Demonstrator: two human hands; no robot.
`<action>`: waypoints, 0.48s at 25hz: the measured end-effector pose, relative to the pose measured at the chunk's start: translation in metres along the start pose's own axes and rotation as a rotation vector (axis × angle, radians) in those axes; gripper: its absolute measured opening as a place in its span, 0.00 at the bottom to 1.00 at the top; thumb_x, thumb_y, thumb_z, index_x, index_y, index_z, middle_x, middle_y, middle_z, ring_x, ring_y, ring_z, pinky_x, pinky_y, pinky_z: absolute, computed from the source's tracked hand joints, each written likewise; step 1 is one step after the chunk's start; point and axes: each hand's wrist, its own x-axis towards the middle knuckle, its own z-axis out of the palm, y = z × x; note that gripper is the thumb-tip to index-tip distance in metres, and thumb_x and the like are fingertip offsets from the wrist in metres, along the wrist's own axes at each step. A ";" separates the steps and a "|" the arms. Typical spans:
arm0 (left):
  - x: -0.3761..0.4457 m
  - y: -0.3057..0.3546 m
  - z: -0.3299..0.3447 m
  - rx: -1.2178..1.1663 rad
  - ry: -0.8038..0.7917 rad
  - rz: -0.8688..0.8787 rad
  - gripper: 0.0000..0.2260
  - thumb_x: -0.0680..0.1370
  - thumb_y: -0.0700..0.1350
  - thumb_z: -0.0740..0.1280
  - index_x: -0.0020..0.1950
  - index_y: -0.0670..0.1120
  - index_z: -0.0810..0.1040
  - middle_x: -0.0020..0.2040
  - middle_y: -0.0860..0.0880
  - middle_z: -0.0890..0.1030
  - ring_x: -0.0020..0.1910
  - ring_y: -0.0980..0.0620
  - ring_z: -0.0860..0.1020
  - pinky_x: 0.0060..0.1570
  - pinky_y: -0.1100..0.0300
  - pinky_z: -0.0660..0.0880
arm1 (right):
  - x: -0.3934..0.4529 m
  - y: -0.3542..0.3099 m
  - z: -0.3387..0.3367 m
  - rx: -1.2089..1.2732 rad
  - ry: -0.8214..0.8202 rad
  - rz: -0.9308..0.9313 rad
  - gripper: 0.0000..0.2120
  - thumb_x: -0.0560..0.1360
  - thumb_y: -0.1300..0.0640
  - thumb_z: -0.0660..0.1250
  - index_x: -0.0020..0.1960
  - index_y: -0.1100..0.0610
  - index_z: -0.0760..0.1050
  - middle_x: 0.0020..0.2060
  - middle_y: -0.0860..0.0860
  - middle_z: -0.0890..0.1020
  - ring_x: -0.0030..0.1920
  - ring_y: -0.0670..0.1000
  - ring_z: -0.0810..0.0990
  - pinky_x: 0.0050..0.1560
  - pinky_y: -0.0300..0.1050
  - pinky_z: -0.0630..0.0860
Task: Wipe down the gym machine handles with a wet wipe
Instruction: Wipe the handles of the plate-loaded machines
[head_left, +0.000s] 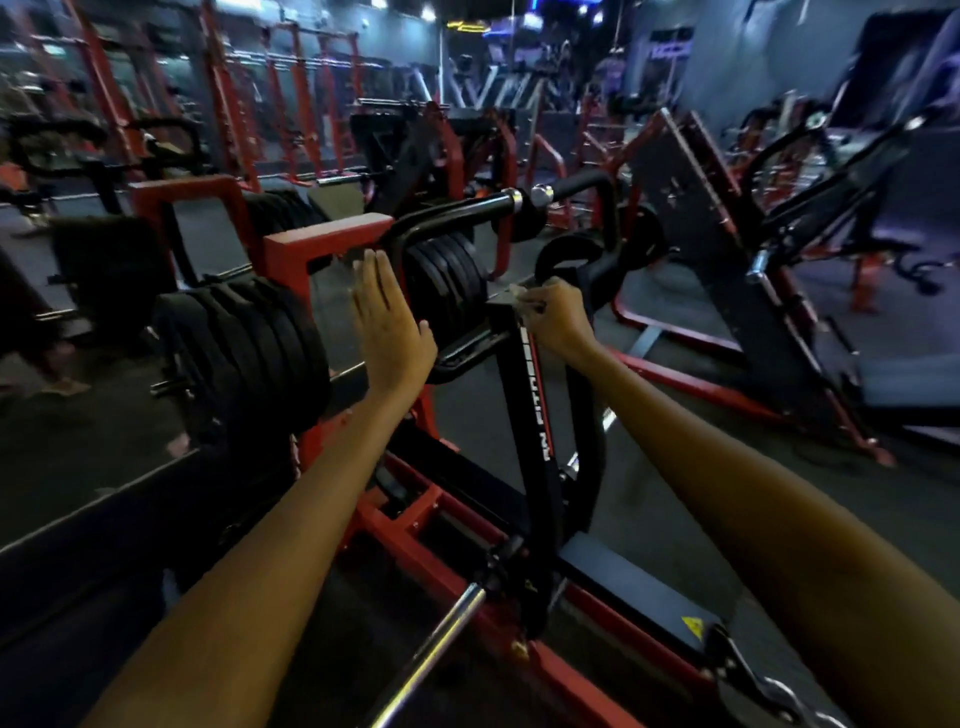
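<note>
Wiping under way: right hand (556, 317) pinches wipe (514, 296) on black frame top; left hand (392, 325) hovers flat-fingered at 9 o'clock; handle (576, 189) at 12 o'clock likely next.

The machine arm (540, 415) was metal painted glossy black, with white lettering and a red stripe down its face. The base frame (415, 514) below it, toward seven o'clock, was square steel tube in smooth red paint, catching some light on its edges. The weight plates (249, 343) at nine o'clock looked matt black, like rubber or coated iron, with dull rims. A bare bar (441, 639) at six o'clock was polished chrome, bright and smooth. The curved handle (452, 218) at twelve o'clock was glossy black tube ending in a chrome collar (513, 200). The wet wipe (517, 296) under the right hand (558, 317) was thin, pale, crumpled cloth. The floor (675, 499) looked dark, matt and faintly grainy.
</note>
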 end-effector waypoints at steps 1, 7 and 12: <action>-0.009 0.002 0.001 0.005 -0.014 0.068 0.36 0.73 0.39 0.68 0.76 0.37 0.54 0.76 0.38 0.54 0.76 0.40 0.52 0.73 0.52 0.45 | -0.013 0.003 -0.007 -0.017 -0.005 0.022 0.07 0.74 0.65 0.66 0.47 0.67 0.81 0.42 0.62 0.78 0.44 0.58 0.78 0.43 0.41 0.69; -0.090 0.077 0.026 -0.184 -0.485 0.404 0.26 0.71 0.36 0.69 0.68 0.33 0.68 0.71 0.35 0.65 0.73 0.37 0.59 0.73 0.48 0.52 | -0.148 0.047 -0.091 -0.192 0.058 0.295 0.09 0.71 0.65 0.66 0.47 0.62 0.83 0.42 0.64 0.81 0.44 0.61 0.79 0.44 0.45 0.73; -0.208 0.154 0.010 -0.271 -0.923 0.499 0.26 0.73 0.40 0.70 0.68 0.34 0.67 0.66 0.36 0.70 0.65 0.37 0.70 0.65 0.51 0.64 | -0.308 0.052 -0.170 -0.263 0.095 0.542 0.10 0.74 0.62 0.64 0.49 0.63 0.82 0.46 0.63 0.80 0.49 0.62 0.78 0.50 0.51 0.76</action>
